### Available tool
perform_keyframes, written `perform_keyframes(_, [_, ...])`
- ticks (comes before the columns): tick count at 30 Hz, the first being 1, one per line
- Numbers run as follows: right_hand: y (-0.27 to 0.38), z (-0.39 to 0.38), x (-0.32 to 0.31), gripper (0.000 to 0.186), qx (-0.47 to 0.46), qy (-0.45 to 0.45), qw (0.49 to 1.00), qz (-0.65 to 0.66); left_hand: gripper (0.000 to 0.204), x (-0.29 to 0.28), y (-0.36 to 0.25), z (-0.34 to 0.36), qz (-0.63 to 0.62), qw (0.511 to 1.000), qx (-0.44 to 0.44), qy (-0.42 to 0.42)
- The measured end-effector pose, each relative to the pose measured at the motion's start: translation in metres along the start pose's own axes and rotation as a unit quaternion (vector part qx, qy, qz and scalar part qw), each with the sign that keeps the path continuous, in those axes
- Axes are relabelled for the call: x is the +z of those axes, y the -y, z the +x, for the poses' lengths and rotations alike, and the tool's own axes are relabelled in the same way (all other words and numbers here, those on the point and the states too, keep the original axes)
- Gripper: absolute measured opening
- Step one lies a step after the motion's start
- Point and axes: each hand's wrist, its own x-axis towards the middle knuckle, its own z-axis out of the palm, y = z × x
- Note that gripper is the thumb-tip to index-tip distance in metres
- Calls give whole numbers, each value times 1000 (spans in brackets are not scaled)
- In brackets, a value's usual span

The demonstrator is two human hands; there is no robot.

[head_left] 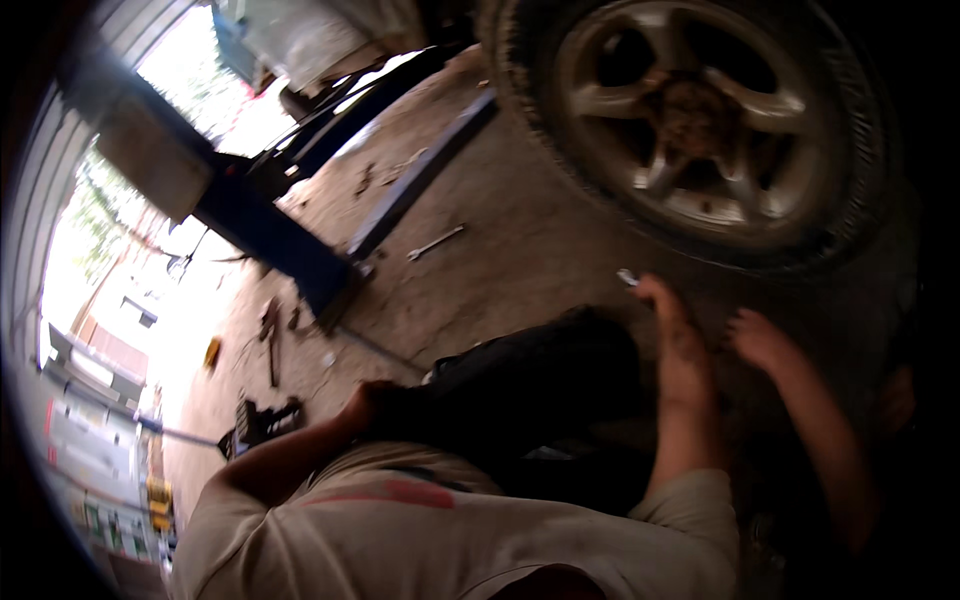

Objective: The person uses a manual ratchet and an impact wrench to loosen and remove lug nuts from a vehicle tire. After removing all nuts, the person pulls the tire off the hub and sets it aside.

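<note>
My right hand (660,300) reaches forward below the tyre, its fingers closed. A small silver metal end, which looks like that of a wrench (628,278), sticks out past the fingertips; the rest is hidden in the hand. At the left, my left hand (372,402) rests against my dark trousers (530,380), and its fingers are lost in shadow. The big tyre (560,170) with a dirty alloy wheel (640,100) stands just beyond my right hand, apart from it. On the floor lies another wrench (436,243), out of both hands' touch.
Another person's hand (755,338) comes in from the right, close beside my right forearm. A blue lift post (270,235) and a grey metal beam (425,172) are at the left. Dark tools (270,340) and a yellow object (212,352) lie on the concrete floor (400,310).
</note>
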Motion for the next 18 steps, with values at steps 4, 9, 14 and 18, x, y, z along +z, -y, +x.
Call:
perform_keyframes(4, [-9,2,-11,32,37,25,999,29,28,3,-13,6,316,939,113,81])
perform_keyframes(9, [52,-51,-41,38,48,60,996,-44,19,14,-34,-7,296,943,146,32])
perform_keyframes(14, [30,-49,-48,39,34,54,997,-40,19,13,-37,20,574,761,212,216])
perform_keyframes(18, [23,-45,-35,38,49,27,998,-27,21,22,-52,21,314,943,-22,105])
